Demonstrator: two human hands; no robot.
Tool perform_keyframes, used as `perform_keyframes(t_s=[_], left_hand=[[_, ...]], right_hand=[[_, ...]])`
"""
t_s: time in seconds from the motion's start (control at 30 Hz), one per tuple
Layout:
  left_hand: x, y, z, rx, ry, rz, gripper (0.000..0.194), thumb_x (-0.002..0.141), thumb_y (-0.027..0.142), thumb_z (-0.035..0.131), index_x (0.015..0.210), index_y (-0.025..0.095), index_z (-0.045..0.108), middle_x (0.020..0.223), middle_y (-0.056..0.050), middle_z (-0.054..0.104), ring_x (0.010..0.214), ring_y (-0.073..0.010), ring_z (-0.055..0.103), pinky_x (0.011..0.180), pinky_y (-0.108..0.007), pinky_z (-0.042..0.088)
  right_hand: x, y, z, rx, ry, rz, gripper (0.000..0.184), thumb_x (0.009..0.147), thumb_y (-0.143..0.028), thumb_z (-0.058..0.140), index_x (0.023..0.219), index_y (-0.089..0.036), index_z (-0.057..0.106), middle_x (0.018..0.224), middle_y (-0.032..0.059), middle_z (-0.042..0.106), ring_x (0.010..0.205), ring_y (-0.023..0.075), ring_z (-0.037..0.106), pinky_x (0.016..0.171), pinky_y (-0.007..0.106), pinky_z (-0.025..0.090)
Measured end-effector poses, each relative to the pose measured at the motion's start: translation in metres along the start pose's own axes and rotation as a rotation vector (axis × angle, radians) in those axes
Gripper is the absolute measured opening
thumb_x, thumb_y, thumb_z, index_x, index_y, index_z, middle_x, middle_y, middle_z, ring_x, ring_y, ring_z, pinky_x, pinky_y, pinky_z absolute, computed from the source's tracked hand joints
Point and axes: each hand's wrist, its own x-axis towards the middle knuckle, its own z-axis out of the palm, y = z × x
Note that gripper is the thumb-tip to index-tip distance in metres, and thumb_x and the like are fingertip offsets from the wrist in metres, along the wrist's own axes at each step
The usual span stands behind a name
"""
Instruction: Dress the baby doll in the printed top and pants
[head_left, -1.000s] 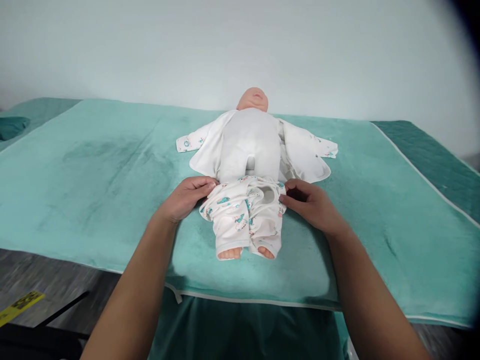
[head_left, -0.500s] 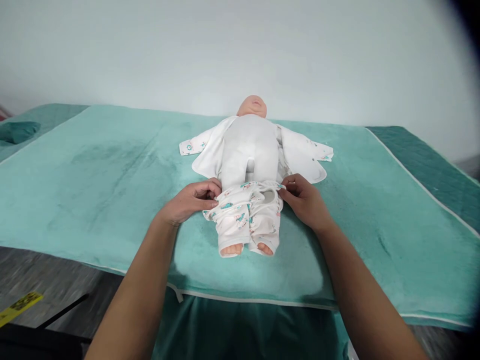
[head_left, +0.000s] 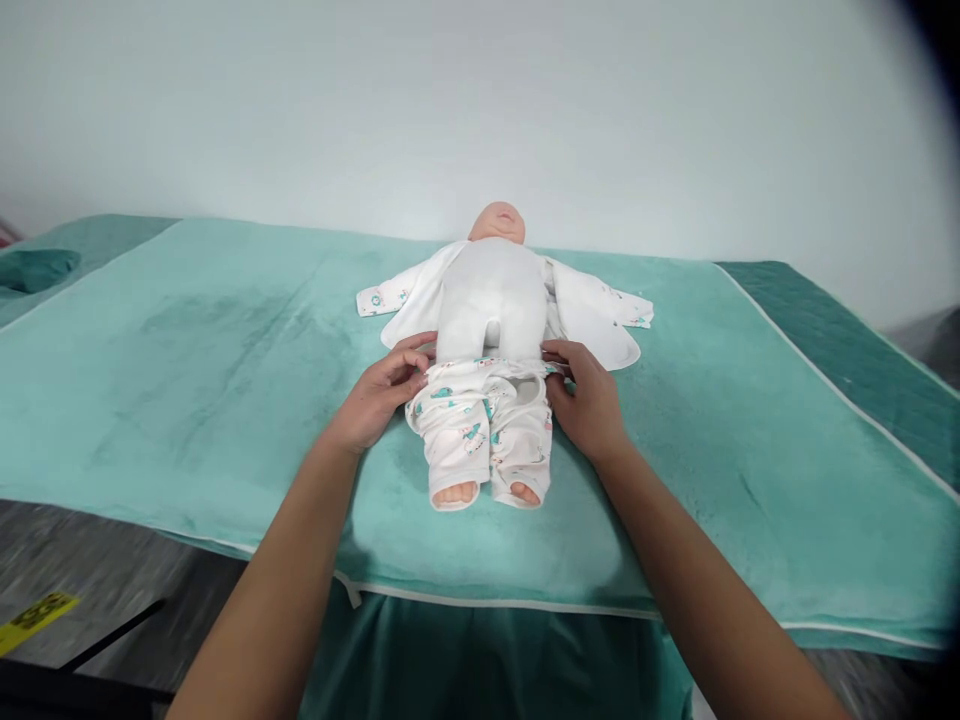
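Note:
A baby doll (head_left: 491, 285) with a white cloth body lies on its back, head away from me and feet towards me. White printed pants (head_left: 457, 425) cover its lower legs, their waistband around the thighs, with toes showing at both cuffs. At the waistband's left side, my left hand (head_left: 382, 392) pinches the fabric between thumb and fingers. My right hand (head_left: 589, 398) grips the waistband's right side, its fingertips partly hidden by the cloth. An open white jacket (head_left: 589, 300) is spread beneath the doll, its printed sleeves stretched out to both sides.
The doll lies on a bed with a light green cover (head_left: 225, 400), edged in white piping. A pale wall (head_left: 480, 110) rises behind it. Down at the lower left are a grey floor, a yellow tag (head_left: 36, 622) and a thin black bar (head_left: 112, 635).
Both hands have shifted slightly up the doll's legs, fingers reaching further along the thighs. The pants' waistband sits a little higher. The view has shifted slightly.

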Motion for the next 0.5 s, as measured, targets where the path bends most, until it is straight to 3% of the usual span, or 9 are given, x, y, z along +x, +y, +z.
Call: perform_keyframes(t_s=[0.17,0.27,0.37,0.5], left_hand=[[0.011,-0.001,0.008,-0.142,0.151,0.002,0.015,0.082,0.029,0.072,0.087,0.019,0.062,0.142,-0.006,0.054,0.116,-0.0212,0.057,0.091,-0.030,0.045],[0.019,-0.006,0.010,-0.200,0.245,0.025,0.016,0.082,0.030,0.072,0.089,0.019,0.062,0.116,-0.005,0.068,0.094,-0.0154,0.062,0.081,-0.026,0.047],[0.022,-0.010,0.010,-0.182,0.331,0.025,0.017,0.081,0.032,0.073,0.089,0.020,0.062,0.093,-0.001,0.069,0.074,-0.0111,0.058,0.071,-0.023,0.045],[0.021,-0.012,0.011,-0.173,0.330,-0.027,0.018,0.080,0.035,0.073,0.086,0.020,0.064,0.093,0.000,0.068,0.073,-0.0109,0.057,0.067,-0.022,0.045]], right_hand=[[0.016,0.000,0.010,0.148,0.144,0.189,0.022,0.088,-0.019,0.050,0.105,-0.021,0.064,0.090,0.0020,0.068,0.076,0.0153,0.060,0.072,0.029,0.048],[0.026,0.001,0.017,0.282,0.217,0.291,0.016,0.090,-0.030,0.055,0.102,-0.021,0.059,0.086,0.0007,0.065,0.073,0.0144,0.058,0.066,0.026,0.045],[0.029,0.003,0.020,0.178,0.131,0.300,0.023,0.095,-0.041,0.050,0.082,-0.022,0.054,0.072,-0.0015,0.057,0.067,0.0146,0.050,0.063,0.027,0.037],[0.025,0.003,0.017,0.013,-0.035,0.258,0.044,0.101,-0.048,0.034,0.065,-0.023,0.039,0.060,-0.0019,0.044,0.060,0.0151,0.037,0.060,0.030,0.026]])
